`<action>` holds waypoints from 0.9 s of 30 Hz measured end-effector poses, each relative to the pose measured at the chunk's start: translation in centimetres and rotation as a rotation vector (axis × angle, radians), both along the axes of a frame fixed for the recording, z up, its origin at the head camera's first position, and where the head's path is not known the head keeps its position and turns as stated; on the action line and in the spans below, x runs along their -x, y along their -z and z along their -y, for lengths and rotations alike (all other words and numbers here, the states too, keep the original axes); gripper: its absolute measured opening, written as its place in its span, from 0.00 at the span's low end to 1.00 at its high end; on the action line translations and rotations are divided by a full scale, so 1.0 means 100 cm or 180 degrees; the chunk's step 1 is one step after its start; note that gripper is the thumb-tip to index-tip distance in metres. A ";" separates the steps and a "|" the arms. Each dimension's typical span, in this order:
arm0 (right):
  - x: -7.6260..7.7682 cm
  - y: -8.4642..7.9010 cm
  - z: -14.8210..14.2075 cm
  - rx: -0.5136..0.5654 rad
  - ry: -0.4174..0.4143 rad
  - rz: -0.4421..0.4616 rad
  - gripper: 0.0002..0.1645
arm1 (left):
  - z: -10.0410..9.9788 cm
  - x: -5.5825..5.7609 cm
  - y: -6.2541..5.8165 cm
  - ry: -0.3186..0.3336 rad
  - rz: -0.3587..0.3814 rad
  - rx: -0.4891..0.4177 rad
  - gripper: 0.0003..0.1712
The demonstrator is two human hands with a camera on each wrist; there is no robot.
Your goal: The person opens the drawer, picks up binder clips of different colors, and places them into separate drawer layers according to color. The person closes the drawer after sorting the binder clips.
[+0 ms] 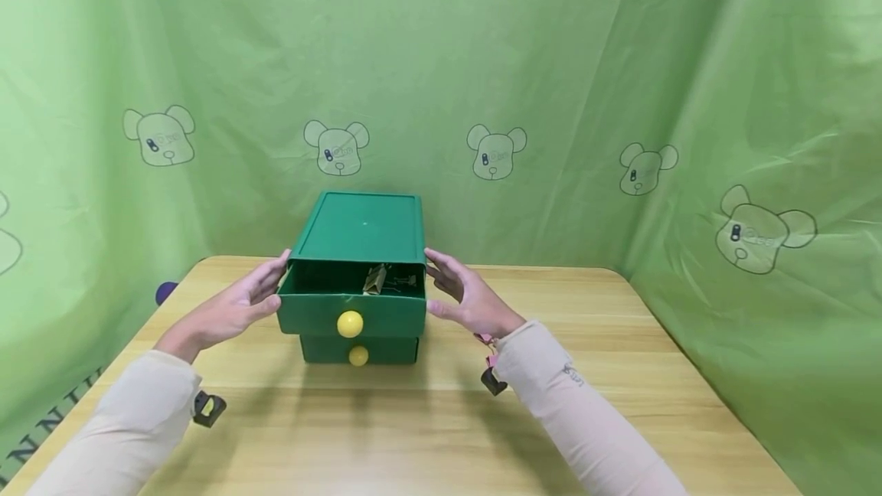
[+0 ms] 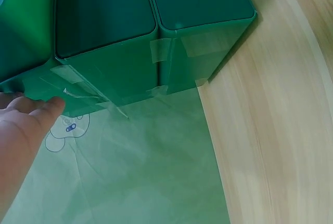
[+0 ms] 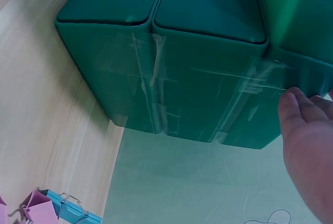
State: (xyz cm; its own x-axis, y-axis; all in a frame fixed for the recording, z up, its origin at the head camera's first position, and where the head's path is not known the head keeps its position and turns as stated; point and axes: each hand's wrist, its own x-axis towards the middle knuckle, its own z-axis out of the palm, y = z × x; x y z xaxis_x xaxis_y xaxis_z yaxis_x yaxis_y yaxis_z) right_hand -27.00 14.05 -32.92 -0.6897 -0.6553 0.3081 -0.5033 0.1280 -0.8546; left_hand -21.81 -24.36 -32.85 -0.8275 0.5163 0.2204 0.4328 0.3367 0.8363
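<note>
A green drawer cabinet [image 1: 365, 224] stands on the table, its top drawer [image 1: 310, 314] pulled out towards me by a yellow-knobbed front. Inside that drawer lies a gold binder clip [image 1: 375, 279], with thin wire handles beside it. My left hand [image 1: 234, 308] is at the drawer's left side, fingers extended along the cabinet and thumb near the front corner. On the opposite side, my right hand [image 1: 475, 301] mirrors it, fingertips right at the cabinet's edge. Clear tape [image 3: 156, 63] runs across the cabinet's side in both wrist views. Neither hand is curled round anything.
Pink [image 3: 40, 207] and blue [image 3: 75, 212] binder clips lie on the wooden table [image 1: 579, 373] to the right of the cabinet, mostly hidden by my right wrist in the head view. A green curtain [image 1: 427, 60] with bear-face prints hangs behind and around the table.
</note>
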 end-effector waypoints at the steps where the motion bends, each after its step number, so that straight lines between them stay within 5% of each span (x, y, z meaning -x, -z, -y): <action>1: 0.000 -0.001 0.000 -0.0006 0.0016 0.0009 0.52 | 0.000 0.000 0.000 -0.0010 -0.0006 0.0003 0.42; 27: -0.002 -0.003 0.007 -0.0082 0.0393 -0.0072 0.41 | -0.007 0.002 0.000 -0.0318 -0.0176 0.0042 0.35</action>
